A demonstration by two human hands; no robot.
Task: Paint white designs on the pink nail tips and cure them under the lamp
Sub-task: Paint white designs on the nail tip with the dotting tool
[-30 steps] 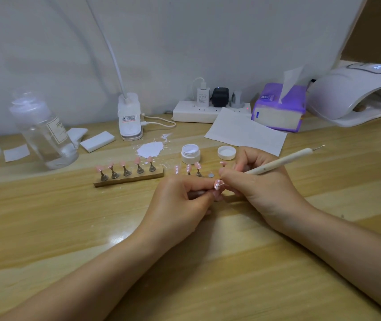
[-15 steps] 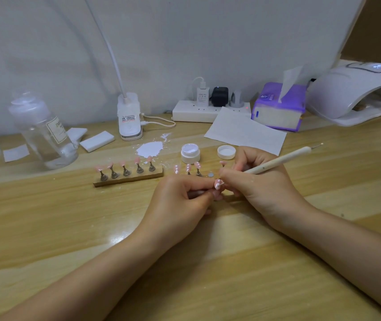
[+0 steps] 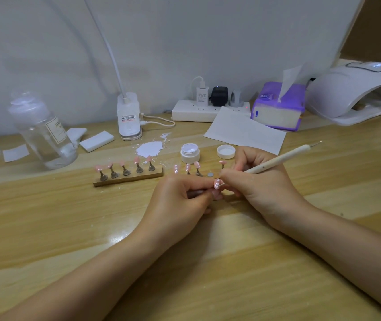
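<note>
My left hand (image 3: 180, 200) pinches the stand of one pink nail tip (image 3: 217, 182), which carries white dots. My right hand (image 3: 261, 184) grips a white dotting pen (image 3: 279, 159), and its fine metal point touches that tip. A wooden holder (image 3: 128, 177) carries several plain pink tips on metal stands. Three more tips with white dots (image 3: 187, 168) stand to its right, and one plain tip (image 3: 222, 162) stands by my right hand. The open white gel jar (image 3: 190, 153) and its lid (image 3: 226, 151) sit just behind. The white curing lamp (image 3: 356, 89) stands at the far right.
A clear bottle (image 3: 42, 133) stands at the left, with white pads (image 3: 97, 140) near it. A blob of white (image 3: 149, 149) lies on the table (image 3: 185, 262). A power strip (image 3: 208, 110), a paper sheet (image 3: 245, 132), a purple tissue pack (image 3: 277, 110) and a desk lamp base (image 3: 129, 117) line the back.
Both hands stay in place over the held tip. The pen's point has shifted slightly on the tip.
</note>
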